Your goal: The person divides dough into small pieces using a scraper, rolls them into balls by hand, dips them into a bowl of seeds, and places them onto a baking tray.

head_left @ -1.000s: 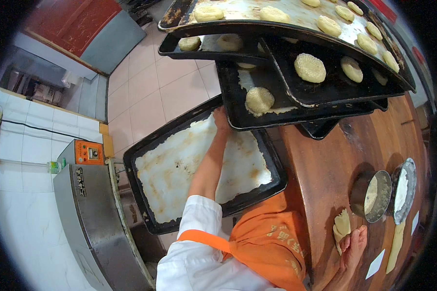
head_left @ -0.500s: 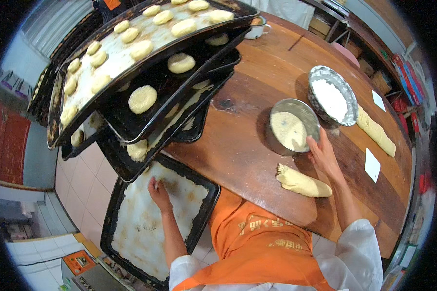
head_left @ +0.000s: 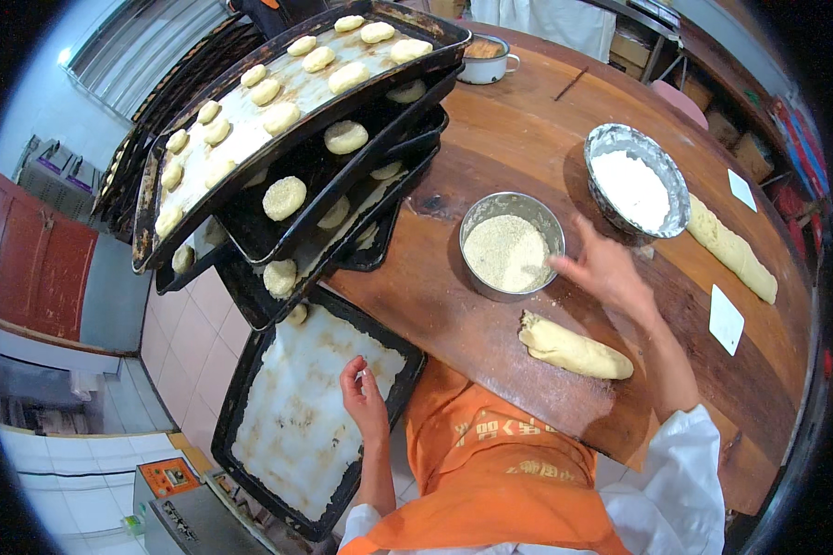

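My right hand (head_left: 611,270) is open, fingers spread, beside the right rim of a round metal bowl (head_left: 473,270) holding pale grains that look like sesame seeds. Loosely curled, with a gap between thumb and fingers, my left hand (head_left: 365,398) hovers at the right side of a black baking tray (head_left: 234,393) lined with pale paper; I see nothing in it. A log of dough (head_left: 578,350) lies on the table in front of the bowl, its left end rough. Farther right stands a mottled grey bowl of white flour (head_left: 631,190), with a longer dough roll (head_left: 733,252) next to it.
Overlapping black trays (head_left: 292,242) bearing round dough pieces (head_left: 284,198) lean at the left edge of the wooden table (head_left: 491,134). Two white scrapers (head_left: 727,319) lie at the right. An enamel mug (head_left: 487,67) stands at the back, near a thin dark stick (head_left: 571,83).
The metal bowl has shifted left, toward the trays, and my right hand has let go of its rim. My left hand has moved right and down over the lined tray.
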The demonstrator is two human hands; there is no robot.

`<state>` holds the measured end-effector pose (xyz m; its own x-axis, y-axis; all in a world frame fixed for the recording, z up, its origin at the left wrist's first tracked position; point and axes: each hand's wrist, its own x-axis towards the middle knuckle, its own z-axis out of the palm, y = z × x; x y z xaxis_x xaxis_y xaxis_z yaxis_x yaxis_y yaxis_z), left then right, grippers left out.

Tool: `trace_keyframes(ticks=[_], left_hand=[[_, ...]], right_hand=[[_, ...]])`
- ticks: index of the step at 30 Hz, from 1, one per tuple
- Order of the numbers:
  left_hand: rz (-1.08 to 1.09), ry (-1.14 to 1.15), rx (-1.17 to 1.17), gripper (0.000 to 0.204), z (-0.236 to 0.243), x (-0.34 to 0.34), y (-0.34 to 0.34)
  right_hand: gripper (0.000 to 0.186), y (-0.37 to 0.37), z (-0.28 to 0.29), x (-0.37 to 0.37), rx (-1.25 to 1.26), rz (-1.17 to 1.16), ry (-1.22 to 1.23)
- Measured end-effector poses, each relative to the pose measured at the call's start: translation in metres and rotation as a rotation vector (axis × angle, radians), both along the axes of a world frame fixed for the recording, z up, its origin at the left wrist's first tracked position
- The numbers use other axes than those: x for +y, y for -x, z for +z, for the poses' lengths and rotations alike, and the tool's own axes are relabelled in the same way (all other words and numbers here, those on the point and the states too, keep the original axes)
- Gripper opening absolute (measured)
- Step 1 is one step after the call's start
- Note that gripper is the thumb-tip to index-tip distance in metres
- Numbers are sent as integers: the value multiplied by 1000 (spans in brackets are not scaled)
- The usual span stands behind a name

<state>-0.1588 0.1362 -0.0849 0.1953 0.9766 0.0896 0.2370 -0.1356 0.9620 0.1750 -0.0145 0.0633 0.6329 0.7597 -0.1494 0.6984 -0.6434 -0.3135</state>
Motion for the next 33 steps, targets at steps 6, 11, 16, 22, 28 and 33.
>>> trace_keyframes(ticks=[6,11,16,22,28,33], left_hand=[[-163,-46,-61,18,23,-22,-37],[-442,-219,40,21,50,-56,-73],[-809,-310,123,33,47,-83,-135],[-935,-141,106,40,47,-98,-162],[-785,324,-223,46,69,-100,-153],[-823,-328,-6,50,64,-121,-173]], right_hand=[[41,-27,-44,18,-28,85,-357],[37,-22,-14,11,241,-103,-638],[54,35,-27,-58,120,296,-309],[63,77,-67,-70,26,263,-209],[57,60,-65,-83,467,256,-482],[66,58,-54,-91,899,76,-525]])
